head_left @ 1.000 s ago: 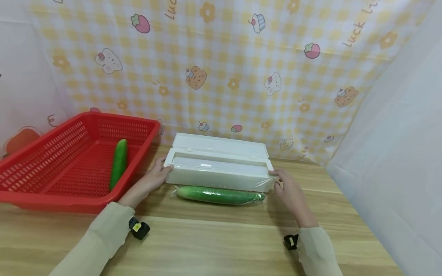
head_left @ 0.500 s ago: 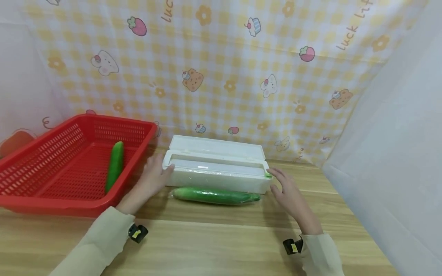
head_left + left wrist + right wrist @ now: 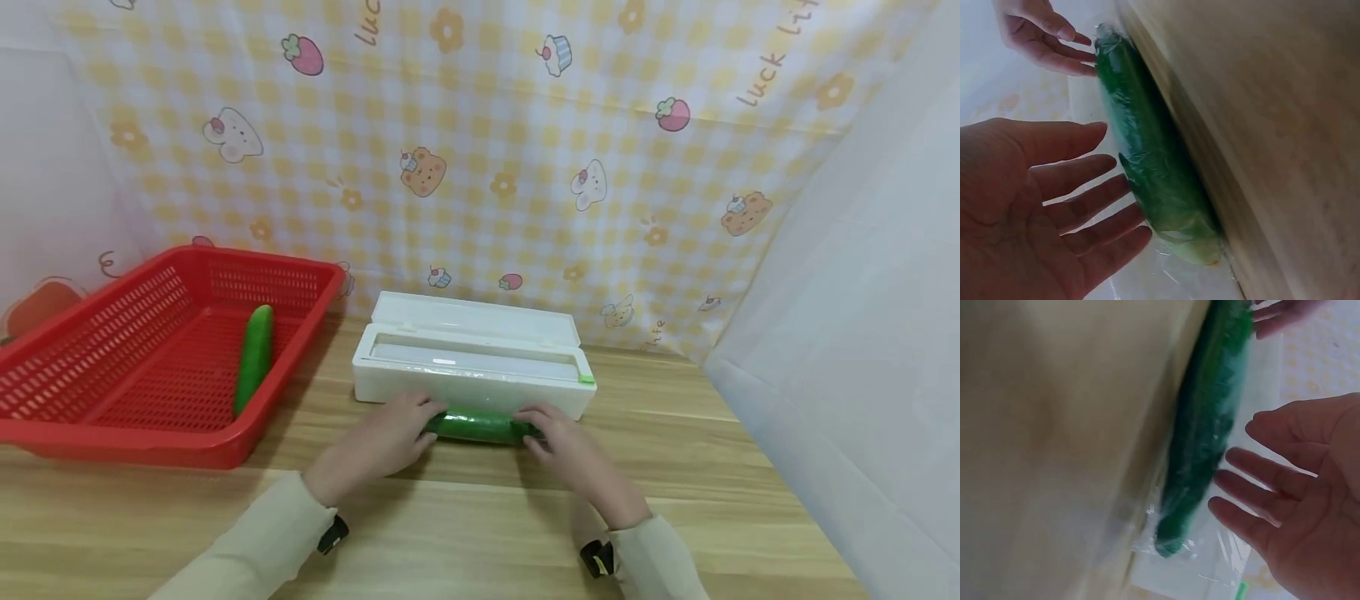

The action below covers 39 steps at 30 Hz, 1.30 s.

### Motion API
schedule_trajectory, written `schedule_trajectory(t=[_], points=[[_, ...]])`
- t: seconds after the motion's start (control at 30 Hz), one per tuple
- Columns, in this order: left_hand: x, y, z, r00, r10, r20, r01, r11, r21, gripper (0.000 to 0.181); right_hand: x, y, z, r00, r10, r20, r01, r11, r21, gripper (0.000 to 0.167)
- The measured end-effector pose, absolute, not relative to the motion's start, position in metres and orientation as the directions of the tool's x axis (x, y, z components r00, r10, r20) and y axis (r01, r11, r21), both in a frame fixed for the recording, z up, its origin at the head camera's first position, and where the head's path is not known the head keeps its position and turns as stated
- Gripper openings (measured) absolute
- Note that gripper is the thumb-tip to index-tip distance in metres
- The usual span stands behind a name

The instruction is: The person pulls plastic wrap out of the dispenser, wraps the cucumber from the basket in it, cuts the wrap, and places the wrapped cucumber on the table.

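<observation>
Hands point(image 3: 393, 435) point(image 3: 564, 444) near either end, plastic-wrapped cucumber point(image 3: 478, 426) lying between

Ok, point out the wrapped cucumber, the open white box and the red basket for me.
Wrapped cucumber point(image 3: 480, 426): head view, middle of its exposed length.
Open white box point(image 3: 465, 387): head view, front wall.
Red basket point(image 3: 142, 442): head view, near rim.

A yellow-checked cloth point(image 3: 480, 167) hangs behind a wood-grain tabletop point(image 3: 465, 533).
</observation>
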<state>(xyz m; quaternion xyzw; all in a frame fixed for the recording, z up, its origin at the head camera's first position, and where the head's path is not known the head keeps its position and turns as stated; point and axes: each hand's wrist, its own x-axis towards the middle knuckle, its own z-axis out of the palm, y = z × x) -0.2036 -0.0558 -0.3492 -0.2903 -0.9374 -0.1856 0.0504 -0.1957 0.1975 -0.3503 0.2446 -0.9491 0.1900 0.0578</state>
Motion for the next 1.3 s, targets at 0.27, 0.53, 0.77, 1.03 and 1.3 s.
schedule_trajectory(t=[0.27, 0.53, 0.77, 1.03, 1.3], points=[[-0.212, -0.056, -0.356, -0.819, 0.543, 0.186, 0.574, 0.772, 0.274, 0.042, -0.195, 0.200, -0.361, -0.842, -0.497, 0.211, -0.538, 0.807, -0.243, 0.041], [-0.212, -0.054, -0.350, -0.810, 0.557, 0.181, 0.586, 0.767, 0.262, 0.040, -0.194, 0.199, -0.355, -0.858, -0.490, 0.151, -0.513, 0.813, -0.275, 0.039], [-0.202, -0.051, -0.343, -0.821, 0.563, 0.097, 0.567, 0.783, 0.256, 0.039, -0.186, 0.196, -0.346, -0.867, -0.493, 0.075, -0.495, 0.833, -0.249, 0.035], [-0.189, -0.051, -0.338, -0.812, 0.580, 0.070, 0.576, 0.774, 0.265, 0.040, -0.170, 0.183, -0.339, -0.867, -0.499, -0.002, -0.495, 0.860, -0.126, 0.037], [-0.185, -0.048, -0.341, -0.808, 0.589, 0.024, 0.572, 0.773, 0.275, 0.042, -0.160, 0.177, -0.332, -0.887, -0.454, -0.088, -0.443, 0.889, -0.116, 0.035]])
